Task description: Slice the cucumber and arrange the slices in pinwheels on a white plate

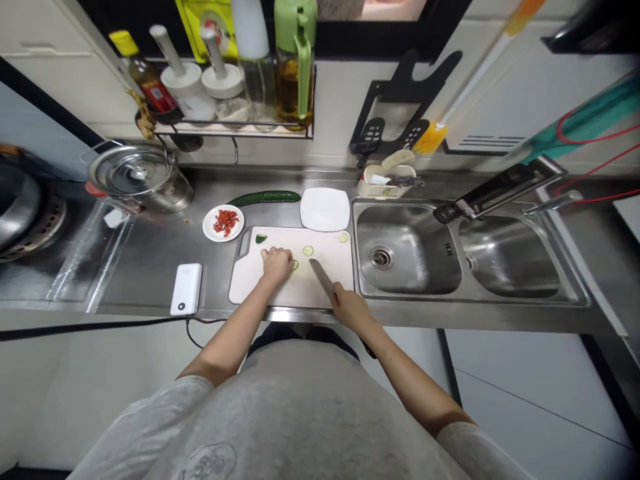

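On the white cutting board [245, 283], my left hand [276, 263] is closed over a piece of cucumber [295, 265], whose cut green-rimmed end shows at the fingertips. My right hand [349, 305] grips a knife [323, 277] by its handle; the blade points up and left over the board, a short way right of my left hand. A round cucumber slice [308, 251] lies just beyond the knife tip. A dark green end piece [261, 239] rests near the board's upper left, and pale slices [343, 237] lie at its upper right.
Behind the board are a plate [209, 227] of chopped red pieces, a whole cucumber [265, 197] and a white square plate [325, 209]. A white power bank [186, 289] lies left. The double sink [407, 250] is right; a lidded pot [170, 190] stands back left.
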The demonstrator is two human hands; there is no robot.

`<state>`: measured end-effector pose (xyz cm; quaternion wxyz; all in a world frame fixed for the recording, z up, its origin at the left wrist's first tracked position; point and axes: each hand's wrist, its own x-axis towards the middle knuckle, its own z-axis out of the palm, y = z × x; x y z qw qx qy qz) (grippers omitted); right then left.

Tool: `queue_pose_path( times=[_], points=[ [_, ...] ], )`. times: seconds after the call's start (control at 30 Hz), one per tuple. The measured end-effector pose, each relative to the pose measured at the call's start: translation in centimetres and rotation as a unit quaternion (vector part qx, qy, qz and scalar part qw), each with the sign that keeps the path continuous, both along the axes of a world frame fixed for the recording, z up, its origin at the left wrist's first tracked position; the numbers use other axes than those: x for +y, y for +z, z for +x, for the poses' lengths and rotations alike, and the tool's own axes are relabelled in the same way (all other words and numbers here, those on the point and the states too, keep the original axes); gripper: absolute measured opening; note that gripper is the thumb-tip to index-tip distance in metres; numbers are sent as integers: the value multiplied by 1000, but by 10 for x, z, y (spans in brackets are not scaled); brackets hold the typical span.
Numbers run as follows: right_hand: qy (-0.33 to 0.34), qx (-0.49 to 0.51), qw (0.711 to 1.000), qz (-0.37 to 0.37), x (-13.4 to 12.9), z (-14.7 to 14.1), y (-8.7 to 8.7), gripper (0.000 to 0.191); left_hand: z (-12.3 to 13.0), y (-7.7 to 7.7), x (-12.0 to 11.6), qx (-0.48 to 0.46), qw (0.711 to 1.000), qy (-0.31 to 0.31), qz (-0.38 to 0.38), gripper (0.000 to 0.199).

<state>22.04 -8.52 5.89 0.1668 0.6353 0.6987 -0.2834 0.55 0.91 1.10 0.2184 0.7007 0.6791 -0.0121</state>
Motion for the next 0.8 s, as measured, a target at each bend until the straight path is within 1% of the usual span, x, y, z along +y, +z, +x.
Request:
queue_pose_path(
  times=[0.07, 0.17, 0.3, 0.4, 0.57, 0.8],
  points=[
    [12, -2, 1000, -8, 2, -8, 1, 25, -1, -2, -3, 12, 1000, 8, 17, 16],
    [32, -2, 999, -17, 6, -19, 3, 25, -6, -3, -5, -2, 999, 26, 34, 17],
    [54, -2, 998, -28, 10, -32, 3, 28, -13, -5, -5, -26, 998, 60, 23, 13],
    [61, 0, 998, -31, 13, -40, 1, 29, -15, -7, -4, -36, 997, 64, 16, 13],
    [65, 4, 997, -34, 16, -46, -2, 31, -14, -11, -4, -46, 997, 68, 12, 13],
    [67, 1, 997, -41, 17, -48, -1, 31, -15, -10, -4, -57, 996, 70, 12, 13]
  ],
)
